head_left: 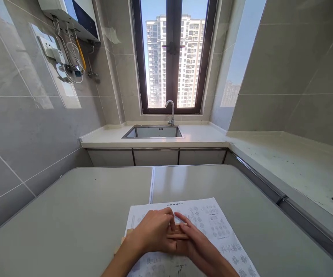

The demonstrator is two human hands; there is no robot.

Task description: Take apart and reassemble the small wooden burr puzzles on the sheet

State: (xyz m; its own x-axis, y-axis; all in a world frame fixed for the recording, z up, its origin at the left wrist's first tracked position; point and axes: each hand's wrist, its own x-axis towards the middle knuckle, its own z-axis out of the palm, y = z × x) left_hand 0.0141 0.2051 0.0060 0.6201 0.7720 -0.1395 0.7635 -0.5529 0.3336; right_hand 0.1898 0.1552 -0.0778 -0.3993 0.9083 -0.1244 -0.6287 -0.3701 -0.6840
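Observation:
Both my hands rest together over a printed sheet of paper (pixel 212 223) that lies on a grey table (pixel 82 215). My left hand (pixel 153 232) has its fingers curled over small light wooden pieces (pixel 178 234), pressing them from above. My right hand (pixel 197 244) lies flat beside it with fingers stretched toward the same wooden pieces and touching them. Another wooden bit (pixel 129 231) peeks out to the left of my left wrist. The hands hide most of the wood.
A white counter (pixel 284 161) runs along the right and back walls, with a steel sink (pixel 153 132) and tap (pixel 170 111) under a window (pixel 173 57). A water heater with hoses (pixel 74 23) hangs on the tiled left wall.

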